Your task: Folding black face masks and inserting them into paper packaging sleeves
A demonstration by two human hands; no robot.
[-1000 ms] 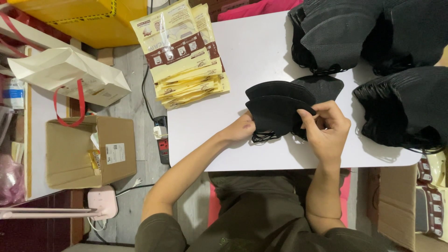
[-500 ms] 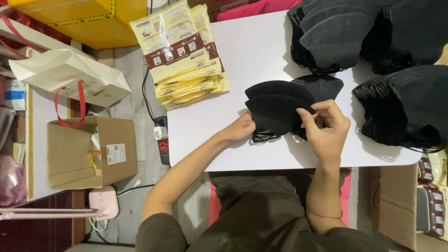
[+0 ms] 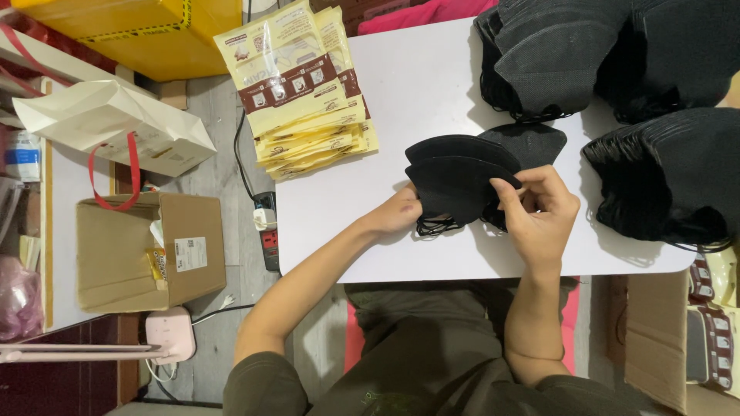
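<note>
— Where are the black masks (image 3: 455, 181)?
— On the white tabletop (image 3: 432, 85); left hand (image 3: 397, 216) grips their left edge; right hand (image 3: 539, 212) pinches the right edge; yellow packets (image 3: 308, 92) lie beyond.

- The folded masks (image 3: 455, 181) lie on the table (image 3: 385, 100), near its front edge, between the left hand (image 3: 397, 212) at 9 o'clock and the right hand (image 3: 539, 212) at 3 o'clock.
- The mask heaps (image 3: 663, 169) lie from 12 to 3 o'clock of them.
- The packet stack (image 3: 304, 92) lies at 10 o'clock, on the table's corner.
- The cardboard box (image 3: 146, 250) stands on the floor at 9 o'clock, with the paper bag (image 3: 116, 127) behind it.
</note>
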